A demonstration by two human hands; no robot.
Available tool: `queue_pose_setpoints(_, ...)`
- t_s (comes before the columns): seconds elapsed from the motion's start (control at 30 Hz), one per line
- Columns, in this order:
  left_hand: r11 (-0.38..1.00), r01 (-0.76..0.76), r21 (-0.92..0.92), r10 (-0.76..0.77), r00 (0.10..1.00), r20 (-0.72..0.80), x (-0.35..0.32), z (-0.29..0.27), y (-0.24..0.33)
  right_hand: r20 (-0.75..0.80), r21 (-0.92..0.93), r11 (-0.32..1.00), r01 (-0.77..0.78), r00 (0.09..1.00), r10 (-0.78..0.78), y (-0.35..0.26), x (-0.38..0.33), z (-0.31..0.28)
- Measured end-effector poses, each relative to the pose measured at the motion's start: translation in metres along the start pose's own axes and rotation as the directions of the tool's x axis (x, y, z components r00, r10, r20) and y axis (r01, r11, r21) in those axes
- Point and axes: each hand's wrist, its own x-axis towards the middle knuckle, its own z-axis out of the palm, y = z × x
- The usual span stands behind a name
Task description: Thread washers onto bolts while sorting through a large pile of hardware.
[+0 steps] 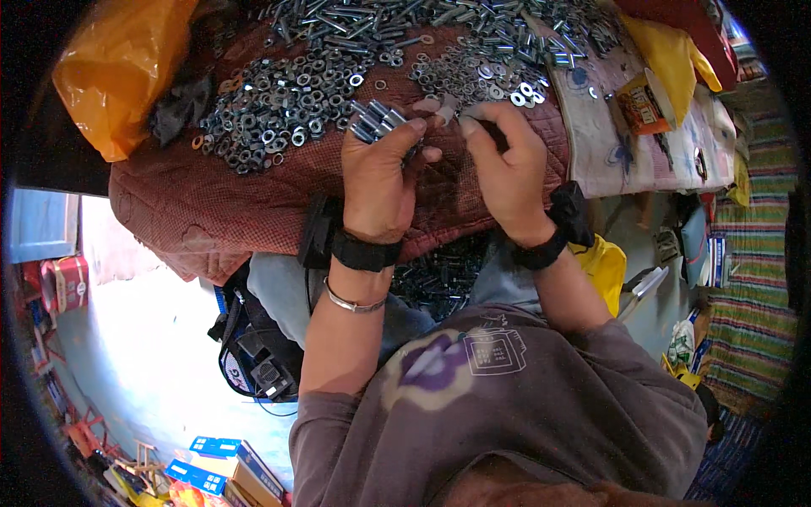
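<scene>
My left hand (382, 182) is closed around a bundle of short metal bolts (378, 120), their ends sticking out above the fingers. My right hand (505, 160) pinches a small metal piece (445, 108) between thumb and fingertips, right beside the left hand. Both hands rest on a reddish-brown quilted cloth (228, 211). A heap of metal nuts (270, 114) lies left of the hands. Washers (481, 72) are scattered above the right hand, and long bolts (397, 21) lie at the top. More bolts (439, 279) sit in my lap between the forearms.
An orange plastic bag (118, 68) lies at upper left. A white patterned cloth (642, 144) with a small orange packet (642, 106) is at right, near yellow fabric (672, 55). A black bag (258, 355) and blue boxes (215, 460) sit on the floor below left.
</scene>
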Motion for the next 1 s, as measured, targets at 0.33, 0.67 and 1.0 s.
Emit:
queue_pose_setpoints(0.33, 0.972, -0.136, 0.192, 0.133, 0.991, 0.027, -0.001, 0.002, -0.007, 0.163, -0.337, 0.923, 0.188, 0.977, -0.14, -0.009, 0.005, 0.006)
queue_pose_setpoints(0.67, 0.969, -0.122, 0.216, 0.119, 0.993, 0.025, -0.005, 0.006, -0.006, 0.31, 0.083, 0.991, -0.101, 0.948, 0.07, -0.003, 0.002, 0.004)
queue_pose_setpoints(1.0, 0.999, -0.035, 0.03, 0.035, 0.999, 0.004, -0.003, 0.004, -0.006, 0.307, 0.301, 0.769, -0.564, 0.821, 0.482, 0.004, -0.007, -0.007)
